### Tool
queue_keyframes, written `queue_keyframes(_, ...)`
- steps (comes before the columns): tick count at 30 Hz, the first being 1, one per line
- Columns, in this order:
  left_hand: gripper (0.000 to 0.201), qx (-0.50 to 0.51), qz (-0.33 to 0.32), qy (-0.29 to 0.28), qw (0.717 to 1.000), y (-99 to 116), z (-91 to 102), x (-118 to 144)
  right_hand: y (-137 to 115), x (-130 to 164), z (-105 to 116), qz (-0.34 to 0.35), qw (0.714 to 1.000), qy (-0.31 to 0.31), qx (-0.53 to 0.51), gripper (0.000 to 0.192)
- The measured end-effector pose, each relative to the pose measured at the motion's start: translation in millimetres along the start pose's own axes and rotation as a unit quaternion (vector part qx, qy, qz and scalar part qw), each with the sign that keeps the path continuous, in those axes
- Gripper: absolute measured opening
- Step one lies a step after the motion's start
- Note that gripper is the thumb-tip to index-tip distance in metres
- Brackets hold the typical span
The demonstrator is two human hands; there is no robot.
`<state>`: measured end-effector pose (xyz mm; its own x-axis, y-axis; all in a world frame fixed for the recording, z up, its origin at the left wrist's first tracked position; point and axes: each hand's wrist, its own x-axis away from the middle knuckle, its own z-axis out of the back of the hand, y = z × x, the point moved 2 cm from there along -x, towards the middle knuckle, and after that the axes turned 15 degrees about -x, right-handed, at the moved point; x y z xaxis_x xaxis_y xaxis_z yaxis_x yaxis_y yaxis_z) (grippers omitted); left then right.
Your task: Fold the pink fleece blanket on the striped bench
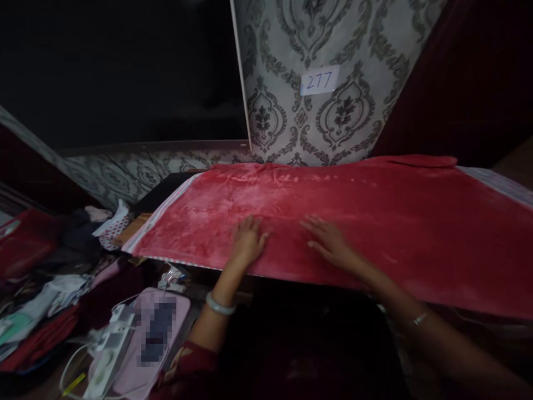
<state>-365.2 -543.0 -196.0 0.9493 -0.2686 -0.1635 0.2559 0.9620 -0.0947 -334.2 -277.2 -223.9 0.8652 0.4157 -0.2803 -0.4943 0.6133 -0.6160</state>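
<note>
A red plush blanket (400,222) with a pale striped edging lies spread out over a flat raised surface in front of me. Its far side has some wrinkles and a folded-back part at the back right. My left hand (249,243) rests on the blanket left of the middle, fingers stretched forward. A bracelet circles that wrist. To the right, my right hand (331,243) lies flat on the same cloth, its fingers spread and pointing to the left. Neither hand grips anything.
Behind the blanket stands a patterned wall with a paper sign (320,80) reading 277. A large dark screen (125,72) hangs at the left. Lower left are a power strip (109,353), a pink pad (177,328) and heaped clothes (41,333).
</note>
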Motion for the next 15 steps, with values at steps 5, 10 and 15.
queue_keyframes(5, 0.065, 0.008, -0.113, -0.050, 0.992, 54.4, -13.8, -44.7, 59.1, -14.1, 18.4, -0.169, 0.972, 0.031, 0.159, 0.060)
queue_keyframes(10, 0.061, -0.019, -0.092, -0.063, 0.994, 48.8, -32.3, -43.8, 73.6, 6.8, -3.0, -0.159, 0.967, 0.003, 0.199, 0.060)
queue_keyframes(15, 0.066, -0.050, 0.020, -0.044, 0.998, -10.1, -40.2, -35.2, 87.3, 12.4, -11.4, -0.149, 0.967, 0.015, 0.207, 0.063)
